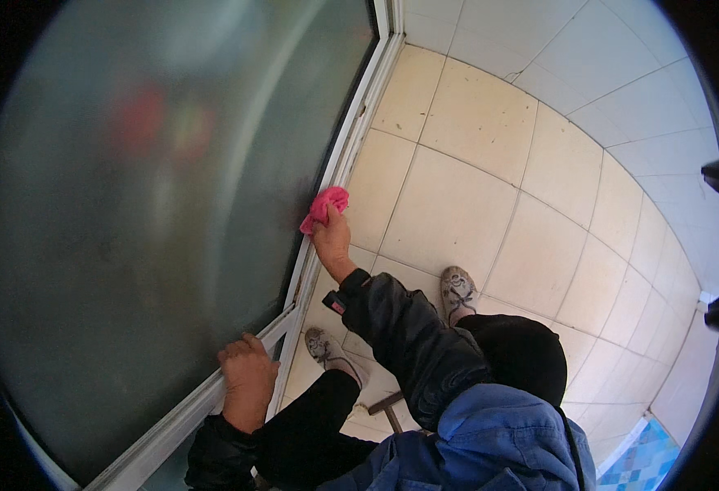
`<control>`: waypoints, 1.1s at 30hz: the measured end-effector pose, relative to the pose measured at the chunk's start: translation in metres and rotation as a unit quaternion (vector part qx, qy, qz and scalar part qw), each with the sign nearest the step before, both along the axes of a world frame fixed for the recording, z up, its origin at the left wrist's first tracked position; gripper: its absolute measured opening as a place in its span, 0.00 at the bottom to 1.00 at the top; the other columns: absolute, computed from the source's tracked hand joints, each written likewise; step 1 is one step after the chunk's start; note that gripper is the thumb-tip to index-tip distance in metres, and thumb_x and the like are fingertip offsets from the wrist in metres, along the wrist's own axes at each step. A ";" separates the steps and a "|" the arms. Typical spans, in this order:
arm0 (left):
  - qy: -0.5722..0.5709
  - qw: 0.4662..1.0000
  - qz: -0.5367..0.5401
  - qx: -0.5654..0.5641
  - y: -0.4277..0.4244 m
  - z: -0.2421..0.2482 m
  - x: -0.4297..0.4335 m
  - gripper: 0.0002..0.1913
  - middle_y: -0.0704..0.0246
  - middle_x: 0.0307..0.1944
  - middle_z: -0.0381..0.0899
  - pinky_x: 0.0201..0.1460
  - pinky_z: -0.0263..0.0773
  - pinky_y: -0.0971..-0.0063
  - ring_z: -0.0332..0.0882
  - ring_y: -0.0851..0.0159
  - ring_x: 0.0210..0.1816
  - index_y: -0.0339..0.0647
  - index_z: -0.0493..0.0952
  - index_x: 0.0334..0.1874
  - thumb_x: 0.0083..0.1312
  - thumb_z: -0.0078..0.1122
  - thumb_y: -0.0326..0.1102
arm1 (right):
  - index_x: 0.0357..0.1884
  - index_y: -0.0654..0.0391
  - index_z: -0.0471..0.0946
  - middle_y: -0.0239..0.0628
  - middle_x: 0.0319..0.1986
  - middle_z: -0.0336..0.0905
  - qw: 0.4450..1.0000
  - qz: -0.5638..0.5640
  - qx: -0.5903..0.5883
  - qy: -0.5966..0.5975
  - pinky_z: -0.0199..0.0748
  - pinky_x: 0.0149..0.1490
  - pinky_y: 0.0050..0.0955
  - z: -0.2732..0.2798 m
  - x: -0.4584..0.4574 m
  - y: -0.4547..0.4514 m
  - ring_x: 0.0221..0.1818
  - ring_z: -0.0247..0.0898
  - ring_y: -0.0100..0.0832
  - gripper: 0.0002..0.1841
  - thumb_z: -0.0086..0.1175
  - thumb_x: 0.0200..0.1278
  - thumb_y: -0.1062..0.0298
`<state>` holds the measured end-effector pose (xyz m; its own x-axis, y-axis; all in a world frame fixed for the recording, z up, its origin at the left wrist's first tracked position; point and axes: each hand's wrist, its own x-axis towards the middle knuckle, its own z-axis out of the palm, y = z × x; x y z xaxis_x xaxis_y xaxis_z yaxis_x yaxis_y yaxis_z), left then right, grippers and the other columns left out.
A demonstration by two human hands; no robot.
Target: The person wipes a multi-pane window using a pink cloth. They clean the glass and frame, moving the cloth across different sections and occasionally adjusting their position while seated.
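Note:
My right hand (333,239) holds a crumpled pink cloth (329,202) against the white bottom rail (340,147) of a frosted glass door panel (151,245). The cloth touches the rail beside the dark seal along the glass. Further back towards me, my left hand (250,382) grips the white side stile (169,417) of the same panel, its fingers curled over the edge. Dark sleeves cover both my arms. Blurred red shapes show through or on the glass.
Cream floor tiles (451,202) with small dark specks spread to the right, up to a white tiled wall (605,80). My shoes (457,288) rest on the floor by the door track. Below me is part of a brown stool-like frame (386,402). Blue checkered tiling (642,457) shows at lower right.

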<state>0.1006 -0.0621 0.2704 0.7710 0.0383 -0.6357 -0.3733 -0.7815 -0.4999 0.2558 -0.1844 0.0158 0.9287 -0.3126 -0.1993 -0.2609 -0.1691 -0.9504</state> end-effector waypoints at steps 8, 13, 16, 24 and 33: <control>0.046 0.998 0.028 0.019 0.005 -0.023 0.006 0.39 0.64 0.34 0.85 0.35 0.73 0.61 0.84 0.62 0.36 0.32 0.78 0.57 0.55 0.72 0.61 | 0.63 0.56 0.74 0.57 0.49 0.78 0.997 0.030 0.057 0.039 0.73 0.57 0.49 -0.034 -0.050 0.017 0.53 0.74 0.59 0.28 0.58 0.57 0.72; 0.070 0.996 0.054 0.026 0.017 -0.042 0.011 0.27 0.67 0.34 0.85 0.26 0.69 0.61 0.83 0.65 0.32 0.38 0.84 0.47 0.60 0.69 0.57 | 0.63 0.54 0.74 0.55 0.49 0.77 0.999 0.009 0.031 0.005 0.73 0.57 0.49 -0.036 -0.038 0.012 0.52 0.74 0.59 0.29 0.60 0.56 0.71; 0.077 0.996 -0.017 0.039 0.019 -0.045 0.010 0.26 0.73 0.28 0.83 0.27 0.72 0.64 0.84 0.65 0.28 0.43 0.85 0.37 0.57 0.70 0.62 | 0.63 0.52 0.74 0.55 0.49 0.77 0.998 -0.007 0.070 -0.004 0.74 0.56 0.49 -0.029 -0.031 0.010 0.52 0.75 0.59 0.29 0.60 0.56 0.71; 0.104 0.992 -0.021 0.074 0.023 -0.057 0.011 0.23 0.73 0.29 0.83 0.22 0.68 0.63 0.83 0.65 0.28 0.48 0.87 0.32 0.61 0.66 0.62 | 0.63 0.56 0.75 0.51 0.52 0.78 0.999 0.002 0.033 0.022 0.75 0.59 0.42 -0.010 -0.034 -0.006 0.54 0.77 0.53 0.28 0.59 0.55 0.73; -0.068 0.989 0.012 -0.130 0.030 -0.021 -0.020 0.24 0.64 0.34 0.83 0.44 0.73 0.62 0.83 0.58 0.38 0.36 0.82 0.48 0.60 0.68 0.50 | 0.59 0.54 0.78 0.52 0.50 0.80 0.989 0.022 0.149 0.002 0.73 0.60 0.46 -0.015 -0.045 -0.006 0.54 0.76 0.56 0.25 0.59 0.57 0.75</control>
<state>0.0809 -0.0318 0.2495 0.8511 -0.0943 -0.5165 -0.2966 -0.8981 -0.3248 0.2104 -0.1901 0.0006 0.9393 -0.1988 -0.2796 -0.2626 0.1078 -0.9589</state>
